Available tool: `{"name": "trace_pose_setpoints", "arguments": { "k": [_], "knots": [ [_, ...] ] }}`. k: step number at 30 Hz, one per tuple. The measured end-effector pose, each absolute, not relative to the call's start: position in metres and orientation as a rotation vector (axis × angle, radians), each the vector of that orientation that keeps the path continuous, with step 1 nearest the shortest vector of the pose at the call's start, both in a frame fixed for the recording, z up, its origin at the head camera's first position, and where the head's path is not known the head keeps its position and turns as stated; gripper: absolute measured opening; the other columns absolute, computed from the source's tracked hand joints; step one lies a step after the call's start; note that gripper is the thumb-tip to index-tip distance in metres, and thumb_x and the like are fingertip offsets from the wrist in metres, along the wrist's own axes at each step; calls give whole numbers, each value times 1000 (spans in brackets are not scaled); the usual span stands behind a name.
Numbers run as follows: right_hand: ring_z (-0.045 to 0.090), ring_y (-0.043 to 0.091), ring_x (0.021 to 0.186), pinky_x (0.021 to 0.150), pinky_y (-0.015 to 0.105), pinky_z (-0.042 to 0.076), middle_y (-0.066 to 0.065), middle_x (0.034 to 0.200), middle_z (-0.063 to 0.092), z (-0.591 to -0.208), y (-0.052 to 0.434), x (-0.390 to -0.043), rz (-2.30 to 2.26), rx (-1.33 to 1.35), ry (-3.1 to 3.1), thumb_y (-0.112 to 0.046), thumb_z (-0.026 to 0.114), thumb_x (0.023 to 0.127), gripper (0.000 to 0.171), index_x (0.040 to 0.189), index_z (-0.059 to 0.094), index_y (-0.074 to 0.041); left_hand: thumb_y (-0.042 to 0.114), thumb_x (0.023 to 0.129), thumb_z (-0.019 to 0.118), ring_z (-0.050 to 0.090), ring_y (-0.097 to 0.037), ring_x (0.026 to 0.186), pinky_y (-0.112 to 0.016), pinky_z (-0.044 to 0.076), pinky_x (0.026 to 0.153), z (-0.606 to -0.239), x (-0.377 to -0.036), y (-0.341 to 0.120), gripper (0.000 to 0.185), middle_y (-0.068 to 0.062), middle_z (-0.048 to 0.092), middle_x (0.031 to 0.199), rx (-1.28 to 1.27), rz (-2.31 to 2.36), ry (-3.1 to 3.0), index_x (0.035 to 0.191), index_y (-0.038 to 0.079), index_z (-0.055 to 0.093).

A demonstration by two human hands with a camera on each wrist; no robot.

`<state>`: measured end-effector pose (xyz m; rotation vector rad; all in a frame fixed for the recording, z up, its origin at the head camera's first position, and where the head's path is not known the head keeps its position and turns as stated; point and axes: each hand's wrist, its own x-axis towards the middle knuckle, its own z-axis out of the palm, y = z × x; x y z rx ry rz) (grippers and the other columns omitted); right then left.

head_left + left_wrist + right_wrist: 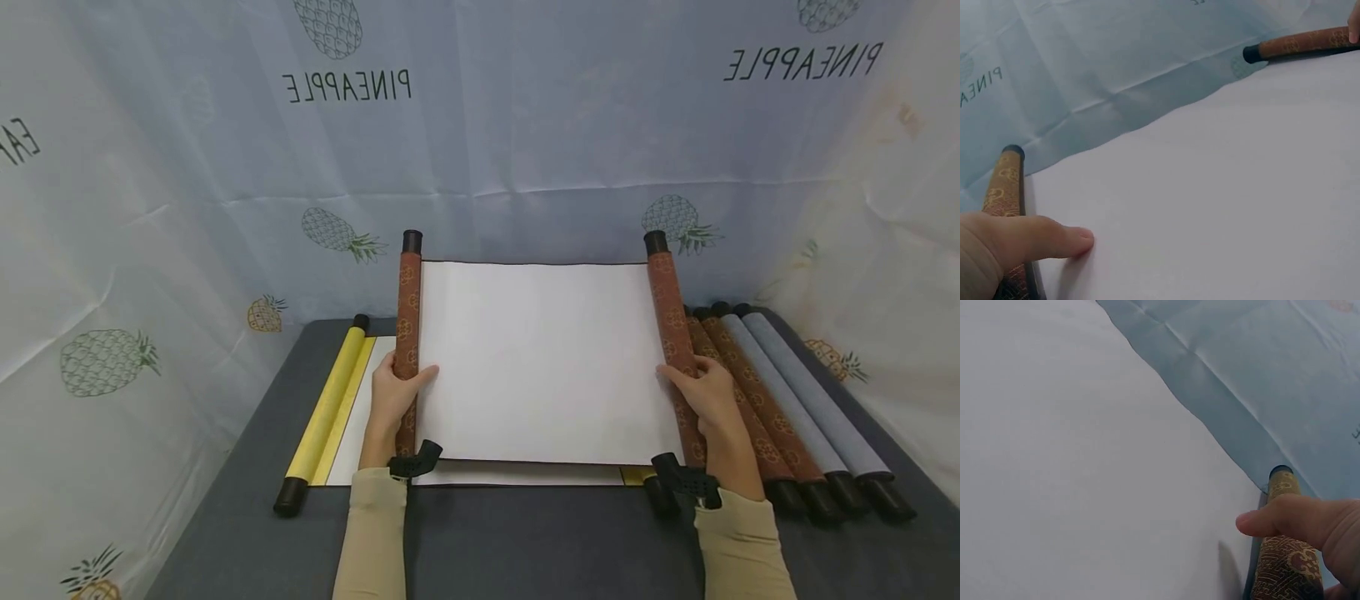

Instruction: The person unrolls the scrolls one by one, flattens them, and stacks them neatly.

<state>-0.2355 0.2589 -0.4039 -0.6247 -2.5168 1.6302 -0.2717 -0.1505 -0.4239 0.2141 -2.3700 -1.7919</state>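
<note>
My left hand (392,396) grips the left roller (408,333) of the brown scroll, its fingers curled behind the roller and out of sight; only the thumb (1054,240) shows, lying on the white sheet (540,362). My right hand (705,393) grips the right roller (670,325) the same way, thumb (1272,519) on the paper edge, remaining fingers hidden behind. The scroll is held spread open between both hands, tilted up off the bench (525,542), its far ends against the backdrop.

The wrist devices (415,460) cover the lower roller ends. Beneath the sheet lies a yellow scroll (322,412), opened flat; the raised sheet covers most of it, leaving only its left roller, a strip of white and a yellow corner (633,475) to be seen. Just right of my right hand, a row of rolled scrolls (795,400), brown and grey, lies side by side on the bench; my hand and forearm overlap the nearest. A pineapple-print cloth (525,125) encloses the bench; its lettering reads mirrored.
</note>
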Motion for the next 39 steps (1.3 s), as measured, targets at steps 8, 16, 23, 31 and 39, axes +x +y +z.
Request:
{"name": "trace_pose_setpoints", "arguments": {
  "k": [8, 16, 23, 31, 39],
  "knots": [
    [23, 49, 141, 113, 62, 27, 31, 158, 12, -403, 260, -235, 1647, -700, -2506, -28, 70, 86, 96, 152, 9, 5, 22, 82, 76, 60, -29, 104, -31, 50, 81, -424, -271, -154, 71, -23, 59, 126, 275, -1773, -2371, 141, 3, 40],
    [25, 47, 141, 115, 59, 26, 31, 158, 13, -403, 263, -235, 1635, -727, -2484, -22, 61, 90, 84, 152, 11, 7, 20, 87, 70, 56, -14, 89, -19, 45, 71, -424, -270, -157, 57, -20, 61, 117, 255, -1779, -2347, 136, 3, 47],
    [22, 44, 145, 117, 56, 25, 28, 160, 9, -401, 265, -235, 1645, -743, -2483, -21, 55, 93, 81, 153, 7, 4, 15, 89, 65, 52, -14, 85, -23, 44, 71, -425, -269, -160, 44, -18, 60, 111, 223, -1795, -2334, 129, 1, 53],
    [34, 39, 133, 111, 52, 32, 31, 154, 24, -402, 268, -232, 1640, -701, -2488, -26, 53, 93, 78, 153, 12, 3, 14, 88, 65, 52, -18, 83, -23, 44, 69, -427, -271, -162, 42, -21, 61, 110, 232, -1766, -2327, 126, -2, 57],
    [23, 46, 144, 117, 57, 25, 31, 158, 14, -402, 273, -232, 1625, -700, -2521, -26, 54, 94, 80, 153, 9, 2, 14, 87, 66, 56, -19, 89, -19, 46, 71, -426, -270, -165, 49, -22, 60, 115, 226, -1742, -2322, 132, -1, 53]
  ]
}}
